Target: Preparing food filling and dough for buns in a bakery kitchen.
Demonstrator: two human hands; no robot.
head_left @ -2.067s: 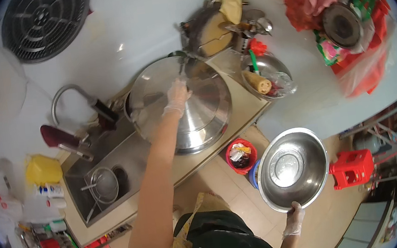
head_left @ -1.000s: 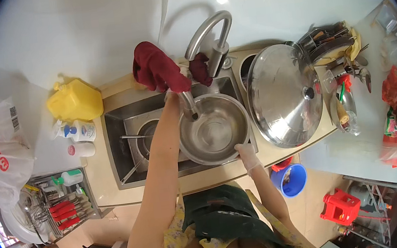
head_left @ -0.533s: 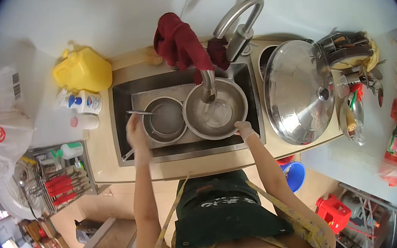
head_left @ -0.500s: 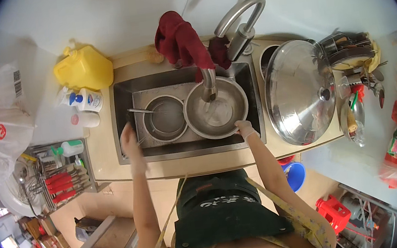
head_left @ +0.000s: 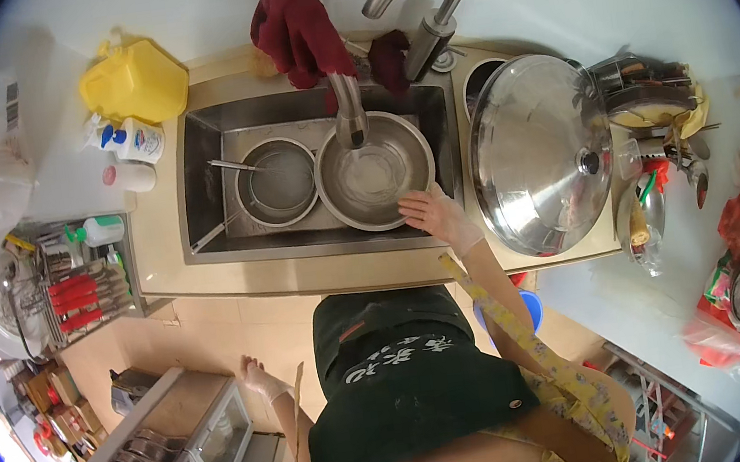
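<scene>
My right hand (head_left: pixel 438 218), in a clear glove, rests with fingers stretched out on the near right rim of a large steel bowl (head_left: pixel 416 165). The bowl sits in the sink (head_left: pixel 205 163) under the spout of a tap (head_left: pixel 349 113). To its left is a smaller steel pot (head_left: pixel 242 200) holding cloudy liquid, with a metal utensil handle (head_left: pixel 233 166) across its rim. Another thin metal utensil (head_left: pixel 215 234) leans in the sink's near left corner. My left hand (head_left: pixel 264 380), also gloved, hangs beside my body, away from the sink, fingers apart and nothing visible in it.
A dark red cloth (head_left: pixel 295 32) drapes over the tap. On the right stands a large domed steel lid (head_left: pixel 536 155). A yellow jug (head_left: pixel 135 82) and a white bottle (head_left: pixel 137 141) stand on the left, above a rack of red-handled tools (head_left: pixel 76 304). Behind my left hand is a cabinet (head_left: pixel 219 434).
My left hand has moved from the sink's left edge back down beside my body. My right hand has shifted from gripping the bowl's rim to lying on it. The view has shifted too.
</scene>
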